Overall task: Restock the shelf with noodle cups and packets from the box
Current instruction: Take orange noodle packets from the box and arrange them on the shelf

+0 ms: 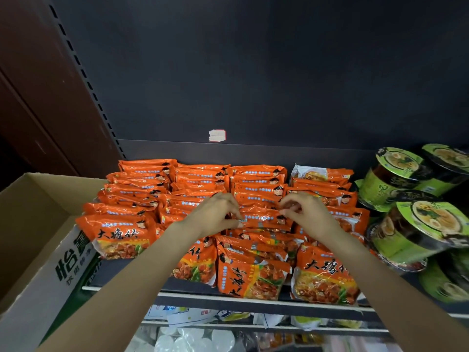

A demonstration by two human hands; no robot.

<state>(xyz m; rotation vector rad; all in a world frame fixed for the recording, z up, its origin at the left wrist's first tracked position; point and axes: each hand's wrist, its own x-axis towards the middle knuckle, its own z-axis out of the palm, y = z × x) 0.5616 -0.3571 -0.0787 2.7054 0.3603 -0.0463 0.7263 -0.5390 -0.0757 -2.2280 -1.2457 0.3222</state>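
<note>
Both hands reach over the shelf (228,299) full of orange packets (256,189). The left hand (215,214) and right hand (303,212) each pinch an end of one packet (261,218) in the middle of the rows. Green cups (403,179) lie stacked at the right. The box (38,224) is at the left, touching the shelf.

A shop aisle is shown. A dark metal shelf (253,299) is stocked with rows of orange noodle packets (256,189) and green noodle cups (406,224). A price sticker (217,136) is fixed to the back panel.
</note>
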